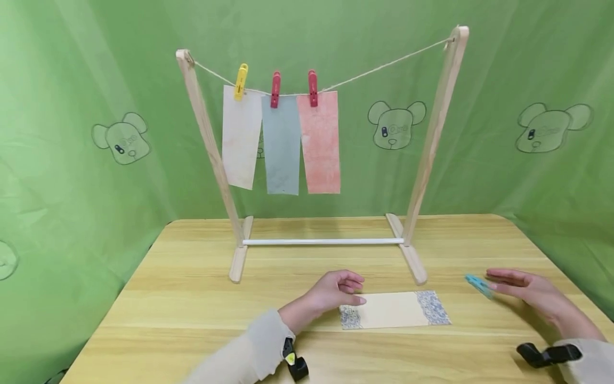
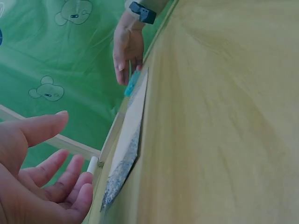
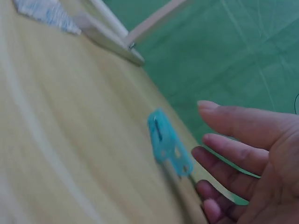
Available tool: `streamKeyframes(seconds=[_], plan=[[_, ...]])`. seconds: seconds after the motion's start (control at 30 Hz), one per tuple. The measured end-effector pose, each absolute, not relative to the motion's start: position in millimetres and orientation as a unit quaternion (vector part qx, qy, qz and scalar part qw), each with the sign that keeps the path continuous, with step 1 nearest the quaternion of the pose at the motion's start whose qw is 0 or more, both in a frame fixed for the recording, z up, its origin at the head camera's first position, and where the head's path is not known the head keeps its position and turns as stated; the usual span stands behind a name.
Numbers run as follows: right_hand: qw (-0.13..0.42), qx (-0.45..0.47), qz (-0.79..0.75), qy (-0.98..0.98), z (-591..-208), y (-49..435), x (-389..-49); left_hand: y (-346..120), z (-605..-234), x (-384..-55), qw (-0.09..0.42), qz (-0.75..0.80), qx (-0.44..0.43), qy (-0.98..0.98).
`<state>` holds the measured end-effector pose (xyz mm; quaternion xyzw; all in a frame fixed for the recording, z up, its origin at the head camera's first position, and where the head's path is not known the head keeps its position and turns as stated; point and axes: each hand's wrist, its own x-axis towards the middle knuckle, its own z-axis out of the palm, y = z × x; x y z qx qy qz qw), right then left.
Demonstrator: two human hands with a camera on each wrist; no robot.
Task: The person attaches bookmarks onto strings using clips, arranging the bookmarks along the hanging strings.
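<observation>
A cream card (image 1: 390,310) with blue patterned ends lies on the table. Over its left end is my left hand (image 1: 336,290), fingers loosely bent; the left wrist view shows a gap between the hand and the card. To the right, a turquoise clothespin (image 3: 168,142) is just beyond the fingertips of my right hand (image 1: 534,296). That hand's thumb and fingers are spread apart, with nothing between them in the right wrist view. In the head view the thumb overlaps the near end of the clothespin (image 1: 478,285).
Behind stands a wooden rack (image 1: 434,136) with a sagging string (image 1: 384,68). Three paper strips hang there: white (image 1: 241,138), grey-blue (image 1: 281,146) and pink (image 1: 320,144), under one yellow clothespin (image 1: 241,82) and two red ones. A white rod (image 1: 323,241) joins the rack's feet.
</observation>
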<state>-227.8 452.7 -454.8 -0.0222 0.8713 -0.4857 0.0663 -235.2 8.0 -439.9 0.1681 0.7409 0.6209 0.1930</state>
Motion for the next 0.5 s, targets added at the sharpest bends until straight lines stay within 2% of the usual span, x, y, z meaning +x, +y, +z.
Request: streamKeyframes(seconds=[0.27,0.5], plan=[[0.055,-0.057,-0.442,0.893,-461.4,457.3,-224.8,13.6,-447.3,-234.7,0.159,0.529,0.207,0.808],[0.049,-0.048,-0.356,0.932,-461.1,455.0,-220.4,13.7,-446.4,-233.1,0.163,0.512,0.185,0.823]])
